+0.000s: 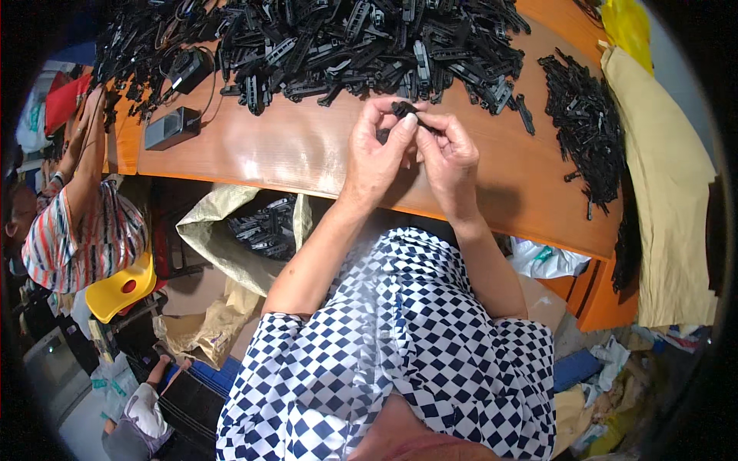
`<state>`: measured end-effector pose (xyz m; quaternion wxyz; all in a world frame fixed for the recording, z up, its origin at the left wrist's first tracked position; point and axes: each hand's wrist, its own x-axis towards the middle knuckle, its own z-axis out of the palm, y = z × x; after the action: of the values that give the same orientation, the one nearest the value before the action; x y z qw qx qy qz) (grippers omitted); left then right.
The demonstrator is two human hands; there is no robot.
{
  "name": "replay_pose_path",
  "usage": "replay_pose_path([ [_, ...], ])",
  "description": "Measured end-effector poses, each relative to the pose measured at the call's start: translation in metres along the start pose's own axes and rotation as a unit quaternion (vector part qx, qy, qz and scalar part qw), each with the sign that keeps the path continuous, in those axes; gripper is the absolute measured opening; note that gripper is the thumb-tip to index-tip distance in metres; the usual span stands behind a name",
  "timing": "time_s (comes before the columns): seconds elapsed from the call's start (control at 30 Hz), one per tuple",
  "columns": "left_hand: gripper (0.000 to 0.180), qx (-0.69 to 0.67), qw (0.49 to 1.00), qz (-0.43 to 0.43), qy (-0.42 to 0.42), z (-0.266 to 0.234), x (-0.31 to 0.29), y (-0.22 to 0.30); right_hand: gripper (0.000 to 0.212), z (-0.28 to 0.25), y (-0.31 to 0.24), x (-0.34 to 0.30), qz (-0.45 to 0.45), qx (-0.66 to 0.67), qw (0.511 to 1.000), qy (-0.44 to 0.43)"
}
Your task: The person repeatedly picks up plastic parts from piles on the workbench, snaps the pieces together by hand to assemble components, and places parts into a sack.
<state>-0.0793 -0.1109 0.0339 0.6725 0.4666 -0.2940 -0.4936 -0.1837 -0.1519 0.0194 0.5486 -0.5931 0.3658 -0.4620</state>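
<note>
Pinching a small black part, the left hand and right hand meet over the worktop, thumbs and fingertips closed around it. Another dark bit shows under the left fingers; whether it belongs to the same part, I cannot tell. The part looks light and stiff, probably hard plastic, smooth enough to slip. Thin sections might snap, so a fingertip hold on the thicker body seems safest. Just beyond, to the left, sits a dark box; farther back spreads a heap of black pieces, with a smaller pile at right.
</note>
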Motion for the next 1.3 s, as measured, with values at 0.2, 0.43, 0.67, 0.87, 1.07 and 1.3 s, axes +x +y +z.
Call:
replay_pose_path([
  [0.2, 0.024, -0.01, 0.998, -0.038, 0.047, 0.001, 0.004, 0.0, 0.012, 0.0, -0.007, 0.002, 0.014, -0.08, 0.997, -0.002],
  [0.43, 0.024, -0.166, 0.985, -0.037, 0.023, -0.015, 0.004, -0.001, 0.027, -0.005, -0.023, -0.001, -0.056, -0.174, 0.982, -0.038],
  [0.67, 0.026, -0.154, 0.987, 0.038, -0.015, -0.018, 0.0, 0.009, 0.041, -0.005, -0.037, 0.002, 0.028, -0.066, 0.993, -0.097],
  [0.87, 0.026, -0.091, 0.99, 0.081, -0.073, -0.023, -0.001, 0.011, 0.035, 0.002, -0.041, 0.0, 0.008, -0.111, 0.987, -0.112],
  [1.07, 0.029, -0.125, 0.986, 0.047, -0.102, -0.029, -0.004, 0.001, 0.026, 0.001, -0.04, -0.007, -0.069, -0.102, 0.989, -0.076],
  [1.3, 0.038, -0.147, 0.983, -0.05, -0.095, -0.019, -0.011, 0.007, 0.021, -0.006, -0.038, -0.014, -0.065, -0.132, 0.987, -0.069],
])
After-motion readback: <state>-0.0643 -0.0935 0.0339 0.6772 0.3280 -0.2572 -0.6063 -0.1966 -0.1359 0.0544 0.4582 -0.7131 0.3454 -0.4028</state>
